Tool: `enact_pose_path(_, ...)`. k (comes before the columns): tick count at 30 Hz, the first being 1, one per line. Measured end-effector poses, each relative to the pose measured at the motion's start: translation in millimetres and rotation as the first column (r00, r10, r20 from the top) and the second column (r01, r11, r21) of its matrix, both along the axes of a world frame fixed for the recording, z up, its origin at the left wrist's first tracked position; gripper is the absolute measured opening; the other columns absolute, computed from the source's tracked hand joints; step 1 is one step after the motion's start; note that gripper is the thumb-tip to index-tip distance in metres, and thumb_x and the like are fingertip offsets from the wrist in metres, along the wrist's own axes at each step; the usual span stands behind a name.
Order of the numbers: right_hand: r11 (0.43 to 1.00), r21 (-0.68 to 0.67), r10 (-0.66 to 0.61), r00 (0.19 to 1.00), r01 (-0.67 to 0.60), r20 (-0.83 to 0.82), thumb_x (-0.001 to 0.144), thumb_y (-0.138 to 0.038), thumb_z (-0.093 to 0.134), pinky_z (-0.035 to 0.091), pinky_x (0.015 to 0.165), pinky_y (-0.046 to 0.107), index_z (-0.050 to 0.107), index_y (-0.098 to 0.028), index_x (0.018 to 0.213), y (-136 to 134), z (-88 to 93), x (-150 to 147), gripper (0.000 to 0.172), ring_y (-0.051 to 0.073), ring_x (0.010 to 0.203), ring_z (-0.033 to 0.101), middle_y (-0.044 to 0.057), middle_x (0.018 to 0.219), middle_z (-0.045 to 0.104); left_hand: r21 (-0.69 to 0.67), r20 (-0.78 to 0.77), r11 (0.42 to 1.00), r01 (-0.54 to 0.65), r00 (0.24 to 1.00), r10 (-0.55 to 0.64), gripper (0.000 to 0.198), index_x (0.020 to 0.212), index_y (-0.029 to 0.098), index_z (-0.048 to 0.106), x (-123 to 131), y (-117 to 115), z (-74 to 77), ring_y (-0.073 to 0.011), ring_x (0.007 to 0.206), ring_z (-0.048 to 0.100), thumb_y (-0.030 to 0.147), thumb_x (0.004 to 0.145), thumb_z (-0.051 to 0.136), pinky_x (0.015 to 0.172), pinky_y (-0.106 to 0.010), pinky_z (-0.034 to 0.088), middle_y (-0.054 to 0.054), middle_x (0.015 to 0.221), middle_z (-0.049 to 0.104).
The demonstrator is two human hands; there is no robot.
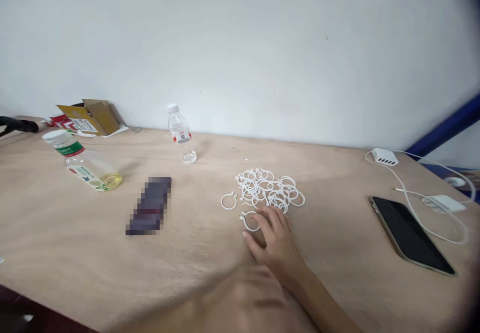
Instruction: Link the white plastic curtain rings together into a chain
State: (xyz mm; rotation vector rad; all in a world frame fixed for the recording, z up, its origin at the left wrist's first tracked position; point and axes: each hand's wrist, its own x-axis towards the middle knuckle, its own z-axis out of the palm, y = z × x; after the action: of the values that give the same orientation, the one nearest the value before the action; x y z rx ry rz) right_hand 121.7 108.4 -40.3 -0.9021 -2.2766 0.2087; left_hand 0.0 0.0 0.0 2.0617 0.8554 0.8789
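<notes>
A pile of white curtain rings [258,187], each with a small eyelet, lies on the wooden table. One loose curtain ring [222,202] sits left of the pile. Another single curtain ring [243,221] lies at the pile's near edge, under the index fingertip of my right hand [275,240]. That hand rests low over the table, thumb and fingers apart, its other fingertips beside the pile. My left hand [247,298] is a large blur close to the camera, in front of my right forearm. Its fingers cannot be made out.
On the wooden table [202,213], a nearly empty oil bottle [88,160], a small clear bottle [181,134] and a pixelated dark rectangle [150,205] stand or lie left. A torn cardboard box [101,117] is behind. Right are a tablet [412,235], charger [384,156] and white cables.
</notes>
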Motion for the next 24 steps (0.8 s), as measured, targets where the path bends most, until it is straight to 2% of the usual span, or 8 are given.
enact_pose_path(2,1.0,-0.015,0.018,1.0,-0.018,0.006,0.084,-0.022,0.058,0.045,0.086,0.049,0.061,-0.02,0.096,-1,0.2,0,0.013,0.031,0.107,0.05,0.012,0.109,0.056,0.074,0.052,0.982,-0.173,0.984,0.17,0.012,0.096,0.02,0.061,-19,26,6.5,-0.0252,0.086,0.061,0.024,0.09,0.051,0.076,-0.043,0.05,-0.01,0.086,0.066)
enact_pose_path(4,0.999,-0.026,0.043,0.999,-0.043,-0.016,0.085,-0.019,0.056,0.046,0.087,0.049,0.062,-0.02,0.091,-1,0.8,0,0.008,0.031,0.109,0.048,0.013,0.111,0.054,0.22,0.144,0.863,-0.455,0.89,0.432,0.01,0.086,0.019,0.059,-34,49,7.0,-0.0184,0.069,0.059,0.017,0.088,0.05,0.064,-0.034,0.048,-0.005,0.074,0.064)
enact_pose_path(6,0.998,-0.021,0.058,0.997,-0.06,-0.051,0.085,-0.017,0.057,0.046,0.088,0.049,0.063,-0.019,0.088,0,0.8,0,0.007,0.031,0.11,0.048,0.013,0.112,0.052,0.3,0.18,0.765,-0.57,0.822,0.541,0.011,0.081,0.019,0.057,-43,64,1.4,-0.0145,0.061,0.054,0.014,0.087,0.049,0.058,-0.029,0.044,-0.002,0.067,0.059)
enact_pose_path(12,0.997,0.005,0.074,0.993,-0.074,-0.096,0.087,-0.011,0.054,0.045,0.089,0.049,0.063,-0.017,0.085,4,-0.6,0,0.011,0.029,0.107,0.049,0.012,0.109,0.051,0.398,0.118,0.755,-0.522,0.845,0.522,0.007,0.077,0.019,0.055,-45,72,-17.6,-0.014,0.058,0.045,0.015,0.082,0.053,0.058,-0.029,0.038,0.001,0.061,0.05)
enact_pose_path(16,0.998,-0.028,0.056,0.987,-0.061,-0.153,0.089,-0.014,0.053,0.048,0.077,0.041,0.061,-0.019,0.088,5,1.7,1,0.009,0.024,0.091,0.053,0.009,0.095,0.052,0.311,0.14,0.679,-0.665,0.739,0.659,0.007,0.079,0.02,0.052,-46,74,-17.9,-0.0152,0.064,0.047,0.015,0.084,0.051,0.063,-0.03,0.04,0.0,0.066,0.05)
enact_pose_path(18,0.996,-0.082,0.03,0.981,-0.047,-0.193,0.09,-0.017,0.052,0.048,0.068,0.034,0.059,-0.02,0.091,5,3.1,4,0.007,0.02,0.078,0.052,0.005,0.083,0.051,0.242,0.128,0.637,-0.732,0.674,0.727,0.006,0.087,0.02,0.052,-48,76,-19.2,-0.0172,0.072,0.05,0.014,0.084,0.052,0.068,-0.032,0.042,-0.002,0.075,0.053)
enact_pose_path(20,0.984,-0.166,0.032,0.974,-0.07,-0.223,0.091,-0.019,0.051,0.046,0.061,0.029,0.056,-0.021,0.092,3,4.4,7,0.006,0.017,0.068,0.051,0.002,0.076,0.049,0.192,0.091,0.613,-0.766,0.636,0.766,0.019,0.099,0.02,0.051,-49,78,-21.5,-0.0199,0.083,0.053,0.014,0.082,0.054,0.076,-0.036,0.044,-0.005,0.089,0.056)
enact_pose_path(24,0.934,-0.323,0.07,0.963,-0.155,-0.261,0.094,-0.022,0.047,0.045,0.056,0.024,0.052,-0.023,0.091,0,6.8,13,0.007,0.013,0.06,0.051,-0.001,0.072,0.051,0.171,-0.049,0.641,-0.748,0.643,0.764,0.031,0.113,0.019,0.052,-50,80,-24.1,-0.0236,0.095,0.052,0.015,0.083,0.056,0.085,-0.042,0.042,-0.009,0.104,0.059)
